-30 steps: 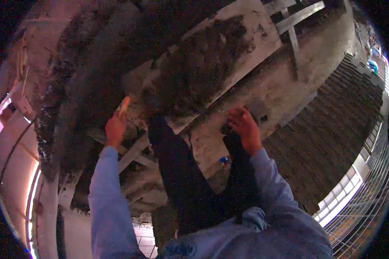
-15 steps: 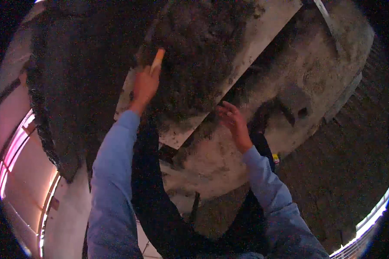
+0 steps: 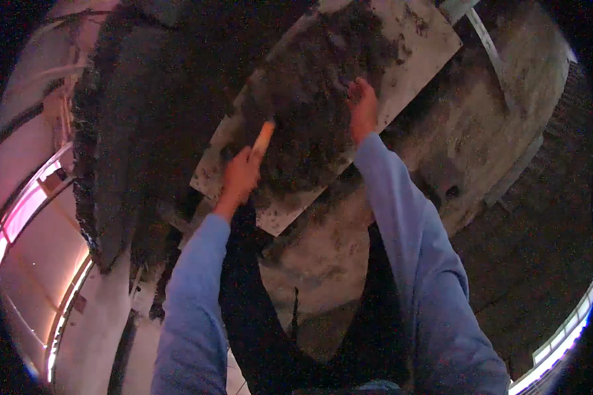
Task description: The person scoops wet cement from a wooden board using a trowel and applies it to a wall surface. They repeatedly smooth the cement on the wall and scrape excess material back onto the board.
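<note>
My left hand (image 3: 242,176) is closed round a tool with a short light-wood and orange handle (image 3: 263,139). The tool's far end blends into the dark and cannot be made out. Beneath it lies a dark, clumpy mass (image 3: 310,85), spread over a pale board (image 3: 428,56) that slants from lower left to upper right. On the right side of this mass rests my right hand (image 3: 364,108), its fingers half bent and apart. I see nothing held in it, though the fingertips are partly lost against the dark mass.
Under the board is a pale, dirt-smeared surface (image 3: 481,125) with a rounded edge. A thin light strip (image 3: 487,41) lies at the upper right. Dark, rough-edged material (image 3: 151,131) covers the left, and dark ribbed ground (image 3: 540,250) stretches along the right.
My right hand has moved up and away from me, from the board's near edge onto the dark mass. My left hand with the tool sits lower and further right in view, which has shifted.
</note>
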A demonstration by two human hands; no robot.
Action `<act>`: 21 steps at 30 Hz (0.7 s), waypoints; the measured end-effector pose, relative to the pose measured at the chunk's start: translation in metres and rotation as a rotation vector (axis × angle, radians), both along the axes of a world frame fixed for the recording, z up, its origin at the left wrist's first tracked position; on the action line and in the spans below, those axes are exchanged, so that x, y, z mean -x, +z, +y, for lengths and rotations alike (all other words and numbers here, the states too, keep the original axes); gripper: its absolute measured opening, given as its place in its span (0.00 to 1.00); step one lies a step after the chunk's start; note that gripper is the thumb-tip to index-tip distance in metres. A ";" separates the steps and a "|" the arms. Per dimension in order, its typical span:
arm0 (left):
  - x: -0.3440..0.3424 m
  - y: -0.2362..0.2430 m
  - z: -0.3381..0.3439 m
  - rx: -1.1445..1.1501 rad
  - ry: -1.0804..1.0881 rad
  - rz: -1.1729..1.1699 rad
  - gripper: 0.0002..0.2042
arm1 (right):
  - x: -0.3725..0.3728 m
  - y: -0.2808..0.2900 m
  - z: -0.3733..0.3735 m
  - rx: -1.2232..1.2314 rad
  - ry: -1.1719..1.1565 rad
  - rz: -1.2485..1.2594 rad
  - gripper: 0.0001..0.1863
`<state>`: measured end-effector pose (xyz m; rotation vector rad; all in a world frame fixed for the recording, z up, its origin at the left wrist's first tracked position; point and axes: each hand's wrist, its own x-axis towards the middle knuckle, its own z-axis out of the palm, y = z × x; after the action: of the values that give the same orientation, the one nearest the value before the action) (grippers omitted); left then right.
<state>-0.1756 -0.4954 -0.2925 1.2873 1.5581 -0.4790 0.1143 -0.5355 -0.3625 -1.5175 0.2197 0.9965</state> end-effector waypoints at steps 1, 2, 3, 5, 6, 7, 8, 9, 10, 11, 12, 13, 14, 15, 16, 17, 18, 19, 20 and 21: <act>0.025 0.012 -0.011 -0.114 -0.069 -0.029 0.21 | 0.020 -0.001 -0.003 -0.019 0.027 -0.035 0.22; 0.037 0.022 -0.017 -0.231 -0.141 -0.063 0.20 | 0.024 -0.009 -0.010 -0.041 0.051 -0.077 0.22; 0.044 0.034 -0.015 -0.204 -0.120 -0.093 0.19 | 0.023 -0.018 -0.009 -0.084 0.072 -0.125 0.22; 0.040 0.064 -0.002 -0.112 -0.069 -0.125 0.18 | 0.002 -0.036 -0.013 -0.016 0.098 -0.170 0.24; 0.036 0.089 0.008 -0.035 -0.020 -0.097 0.18 | 0.003 -0.036 -0.010 0.040 0.085 -0.134 0.25; 0.031 0.112 0.020 -0.001 0.007 -0.081 0.18 | 0.000 -0.032 -0.002 0.111 0.074 -0.095 0.25; 0.065 0.136 0.011 0.021 0.025 -0.058 0.18 | 0.034 -0.024 0.001 0.038 0.033 -0.047 0.25; 0.076 0.158 0.017 0.076 0.051 -0.037 0.17 | 0.047 -0.008 0.011 -0.002 0.000 0.002 0.25; 0.083 0.173 0.034 0.015 0.032 -0.082 0.17 | 0.057 0.010 0.031 -0.046 -0.037 0.054 0.25; 0.092 0.186 0.054 -0.045 0.013 -0.127 0.17 | 0.062 0.028 0.055 -0.109 -0.032 0.093 0.26; 0.085 0.207 0.081 -0.056 0.016 -0.128 0.16 | 0.061 0.050 0.088 -0.171 -0.029 0.124 0.26; 0.079 0.225 0.108 -0.062 0.018 -0.130 0.16 | 0.057 0.067 0.122 -0.227 -0.029 0.153 0.27; 0.054 0.240 0.143 -0.007 0.037 -0.082 0.15 | 0.046 0.072 0.153 -0.256 -0.066 0.168 0.28; 0.019 0.215 0.170 -0.076 0.019 -0.133 0.15 | 0.013 0.053 0.181 -0.299 -0.112 0.194 0.28; 0.000 0.211 0.203 -0.130 0.030 -0.173 0.16 | 0.001 0.068 0.215 -0.320 -0.127 0.194 0.29; -0.025 0.214 0.237 -0.217 -0.060 -0.132 0.17 | -0.006 0.087 0.246 -0.337 -0.147 0.186 0.30; -0.044 0.208 0.270 -0.307 -0.147 -0.141 0.18 | -0.014 0.099 0.273 -0.398 -0.137 0.160 0.29; -0.071 0.196 0.302 -0.391 -0.244 -0.164 0.20 | -0.031 0.100 0.293 -0.446 -0.134 0.114 0.27; -0.085 0.175 0.342 -0.486 -0.354 -0.207 0.22 | -0.040 0.098 0.323 -0.495 -0.124 0.108 0.24; -0.096 0.160 0.384 -0.599 -0.460 -0.239 0.24 | -0.049 0.097 0.353 -0.552 -0.107 0.106 0.21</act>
<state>-0.0796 -0.1118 -0.1321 2.1016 1.2356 -0.1209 0.1628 -0.1825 -0.2650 -0.9434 0.0875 0.9545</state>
